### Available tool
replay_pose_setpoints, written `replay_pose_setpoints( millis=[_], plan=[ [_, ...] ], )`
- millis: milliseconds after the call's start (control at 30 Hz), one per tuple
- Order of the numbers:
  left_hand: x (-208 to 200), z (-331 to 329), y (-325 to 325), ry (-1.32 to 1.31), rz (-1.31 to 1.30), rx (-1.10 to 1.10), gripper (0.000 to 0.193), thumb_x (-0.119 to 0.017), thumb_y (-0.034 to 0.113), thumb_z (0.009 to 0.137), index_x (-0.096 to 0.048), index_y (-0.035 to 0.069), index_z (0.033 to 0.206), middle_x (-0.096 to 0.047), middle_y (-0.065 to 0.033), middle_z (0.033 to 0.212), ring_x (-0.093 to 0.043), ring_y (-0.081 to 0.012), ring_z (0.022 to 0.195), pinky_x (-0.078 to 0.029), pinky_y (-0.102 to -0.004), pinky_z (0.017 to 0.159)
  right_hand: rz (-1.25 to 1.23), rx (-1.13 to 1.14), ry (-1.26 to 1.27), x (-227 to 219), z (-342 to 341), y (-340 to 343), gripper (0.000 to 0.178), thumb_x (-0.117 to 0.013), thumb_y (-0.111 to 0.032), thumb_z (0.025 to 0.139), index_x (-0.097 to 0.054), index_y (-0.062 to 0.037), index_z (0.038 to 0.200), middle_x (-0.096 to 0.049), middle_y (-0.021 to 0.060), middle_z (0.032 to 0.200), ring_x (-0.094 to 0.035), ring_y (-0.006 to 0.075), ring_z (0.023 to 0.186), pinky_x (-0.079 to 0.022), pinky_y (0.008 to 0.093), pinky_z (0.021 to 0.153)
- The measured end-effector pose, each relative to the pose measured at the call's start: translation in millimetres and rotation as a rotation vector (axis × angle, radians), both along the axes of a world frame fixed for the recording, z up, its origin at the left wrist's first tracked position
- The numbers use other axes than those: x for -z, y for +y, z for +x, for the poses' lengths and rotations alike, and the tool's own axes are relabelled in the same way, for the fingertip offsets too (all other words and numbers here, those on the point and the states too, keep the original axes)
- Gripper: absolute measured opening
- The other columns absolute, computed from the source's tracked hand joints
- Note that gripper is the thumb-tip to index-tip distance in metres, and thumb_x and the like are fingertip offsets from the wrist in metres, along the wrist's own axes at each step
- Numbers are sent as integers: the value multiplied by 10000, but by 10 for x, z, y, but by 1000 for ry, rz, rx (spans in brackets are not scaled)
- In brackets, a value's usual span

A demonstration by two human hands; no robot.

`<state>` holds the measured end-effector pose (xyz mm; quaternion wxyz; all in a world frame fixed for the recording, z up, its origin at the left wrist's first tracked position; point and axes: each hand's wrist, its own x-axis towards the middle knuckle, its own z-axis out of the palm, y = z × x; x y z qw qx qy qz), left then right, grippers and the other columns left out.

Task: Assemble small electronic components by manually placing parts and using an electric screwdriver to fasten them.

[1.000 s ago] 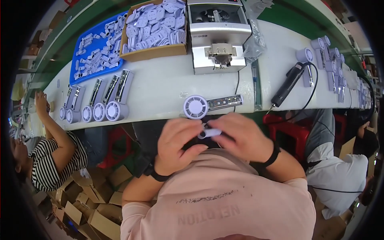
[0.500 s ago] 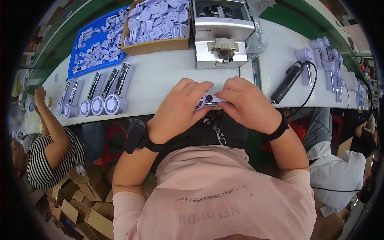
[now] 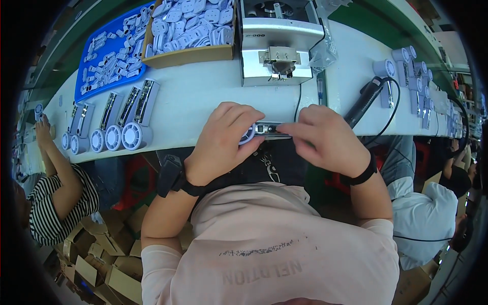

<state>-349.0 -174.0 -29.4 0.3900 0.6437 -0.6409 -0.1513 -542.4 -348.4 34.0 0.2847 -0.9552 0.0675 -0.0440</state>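
My left hand (image 3: pixel 221 145) is closed around the round head of a lilac handheld fan (image 3: pixel 247 135), close to the table's front edge. The fan's handle (image 3: pixel 269 129) points right, its open side up, showing a circuit board and metallic parts inside. My right hand (image 3: pixel 328 137) is at the handle's far end. Its index finger reaches onto the open handle, while the thumb stands apart below. No separate part shows clearly in its fingers.
Several open-handled fans (image 3: pixel 134 136) stand at left. Behind them are a blue tray (image 3: pixel 84 76) of small parts and a cardboard box (image 3: pixel 188 57) of lilac covers. A silver machine (image 3: pixel 277 46) stands ahead. An electric screwdriver (image 3: pixel 363 104) and more fans (image 3: pixel 385 68) are at right. Co-workers sit on both sides.
A small piece with a dark round spot showed at the handle between my hands; now the board is exposed there. My right hand's index finger has straightened, its thumb dropping away. The view shifted slightly.
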Motion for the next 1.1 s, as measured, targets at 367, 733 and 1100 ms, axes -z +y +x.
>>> replay_pose_setpoints(
  millis=[367,733,1100],
  plan=[
    [61,1,-8,32,-57,5,448,-832,109,767,-647,63,1173,-684,-89,1093,-604,-330,1034,-505,-425,920,-352,-339,182,-139,417,-6,382,-748,-145,770,-736,-202,1147,-633,27,859,-637,238,835,-489,389,816],
    [112,46,-23,50,-80,25,450,-834,104,762,-646,76,1170,-689,-78,1092,-609,-324,1022,-506,-420,905,-365,-469,208,-137,630,-70,289,-776,-156,759,-731,-190,1043,-634,28,848,-652,235,851,-484,396,820],
    [87,29,-14,67,-77,6,490,-825,107,772,-636,65,1222,-682,-86,1105,-603,-325,1024,-506,-423,909,-141,-302,52,-250,505,-163,290,-770,-85,793,-728,-106,1079,-647,74,885,-646,279,867,-495,416,782]
  ],
)
